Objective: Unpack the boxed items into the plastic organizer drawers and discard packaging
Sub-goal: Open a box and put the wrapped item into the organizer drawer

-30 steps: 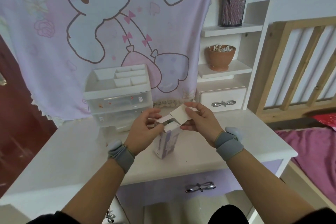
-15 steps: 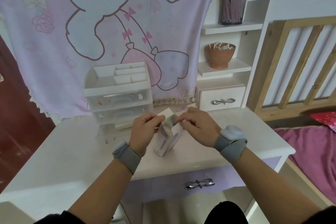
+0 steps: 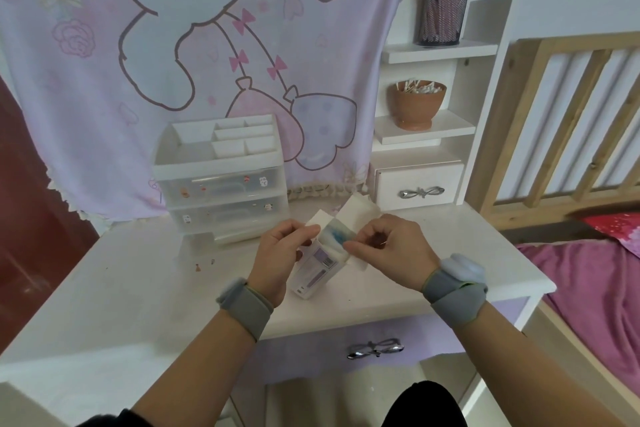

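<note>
A small white box (image 3: 317, 269) with purple print stands tilted on the white desk (image 3: 145, 291), its top flaps open. My left hand (image 3: 277, 258) grips the box's left side near the top. Pinched in the fingers of my right hand (image 3: 391, 246) is a blue-and-white item (image 3: 335, 235) that sticks out of the box's mouth. The clear plastic organizer (image 3: 221, 180) with two shut drawers and open top compartments stands behind the box, at the back left of the desk.
A small white drawer unit (image 3: 419, 185) with shelves stands at the back right, holding a brown bowl (image 3: 417, 102) of cotton swabs and a black mesh cup (image 3: 441, 15). A wooden bed frame (image 3: 568, 121) is to the right. A pink cartoon cloth (image 3: 207, 45) hangs behind.
My right hand let go of the box's top flap and moved down to the box mouth. It now pinches the blue-and-white item, which has come partly out.
</note>
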A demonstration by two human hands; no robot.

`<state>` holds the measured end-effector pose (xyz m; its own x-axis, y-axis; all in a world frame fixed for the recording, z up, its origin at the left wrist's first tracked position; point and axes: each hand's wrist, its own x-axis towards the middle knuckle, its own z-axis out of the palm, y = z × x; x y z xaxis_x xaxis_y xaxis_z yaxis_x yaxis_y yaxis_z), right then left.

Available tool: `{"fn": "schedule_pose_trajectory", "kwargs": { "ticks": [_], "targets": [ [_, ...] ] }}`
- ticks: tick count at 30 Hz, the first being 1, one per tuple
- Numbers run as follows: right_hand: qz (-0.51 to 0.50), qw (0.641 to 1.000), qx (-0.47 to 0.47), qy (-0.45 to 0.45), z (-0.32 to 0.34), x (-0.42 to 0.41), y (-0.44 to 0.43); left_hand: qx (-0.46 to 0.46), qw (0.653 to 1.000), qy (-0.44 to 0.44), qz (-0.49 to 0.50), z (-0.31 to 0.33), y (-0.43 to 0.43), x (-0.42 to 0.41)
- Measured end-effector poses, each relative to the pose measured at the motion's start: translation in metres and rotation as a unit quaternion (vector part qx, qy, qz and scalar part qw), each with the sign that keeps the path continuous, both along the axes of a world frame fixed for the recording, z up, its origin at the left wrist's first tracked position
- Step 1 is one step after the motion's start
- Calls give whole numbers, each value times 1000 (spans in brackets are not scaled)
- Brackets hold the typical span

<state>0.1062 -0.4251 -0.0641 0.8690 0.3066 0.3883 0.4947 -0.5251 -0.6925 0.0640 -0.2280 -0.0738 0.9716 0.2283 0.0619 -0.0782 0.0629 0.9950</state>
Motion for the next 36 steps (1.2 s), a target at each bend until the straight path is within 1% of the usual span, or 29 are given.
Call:
{"fn": "schedule_pose_trajectory", "kwargs": {
  "ticks": [4, 7, 10, 13, 14, 16, 18, 19, 22, 24, 27, 29, 34, 36],
  "targets": [
    [-14, 999, -30, 21, 6, -7, -3, 16, 1000, -19, -4, 1, -7, 1],
    [-15, 994, -105, 18, 10, -11, 0, 23, 999, -41, -14, 1, -12, 1],
    [-25, 984, -172, 46, 15, -11, 4, 40, 997, -52, -33, 1, -14, -1],
    [-16, 980, -182, 73, 20, -11, 5, 56, 997, -42, -39, 2, -10, -2],
    [-22, 978, -200, 58, 20, -11, 6, 60, 997, -39, -41, 2, -8, -3],
    [-55, 963, -262, -13, 18, -13, 8, 58, 996, -40, -51, 2, -7, -4],
    [-59, 952, -294, -66, 18, -15, 9, 61, 995, -49, -56, 2, -9, -4],
    [-43, 952, -296, -67, 20, -15, 9, 63, 995, -52, -57, 1, -9, -4],
    [22, 965, -261, -18, 25, -13, 5, 62, 994, -59, -66, 1, -11, -5],
    [40, 969, -244, 2, 26, -11, 3, 58, 994, -62, -71, 1, -11, -6],
    [74, 978, -180, 72, 23, -6, 2, 65, 993, -66, -76, 2, -9, -6],
    [88, 980, -148, 103, 20, -3, 0, 68, 992, -67, -84, 1, -9, -7],
    [157, 971, -158, 93, 21, 2, -5, 76, 992, -57, -89, -1, -5, -5],
    [162, 968, -174, 85, 22, 3, -6, 84, 990, -58, -93, -1, -5, -5]
  ]
}}
